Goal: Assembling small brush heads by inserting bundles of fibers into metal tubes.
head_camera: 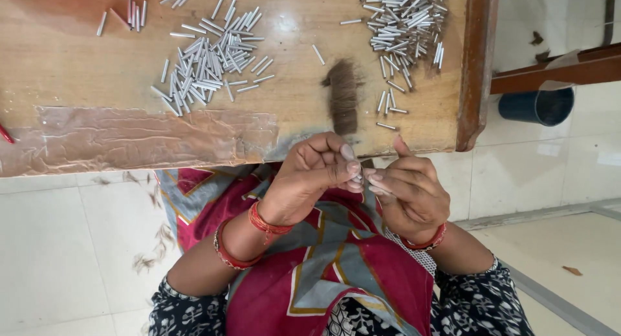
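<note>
Both hands (pixel 362 177) pinching small metal tube (pixel 358 178), hair tuft (pixel 343 97) beyond

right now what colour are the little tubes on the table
Silver-white, metallic tubes on the wooden table; the head view shows them best.

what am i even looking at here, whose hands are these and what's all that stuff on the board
This is one picture from a camera worn on a person's head, looking down at their own two bare hands. There is no machine. The left hand and right hand meet fingertip to fingertip, pinching something small between them, too small to make out. Beyond the hands lies a wooden board. On it are two heaps of short metal tubes and a tuft of brown hair. Red bangles circle the wrists.
</note>
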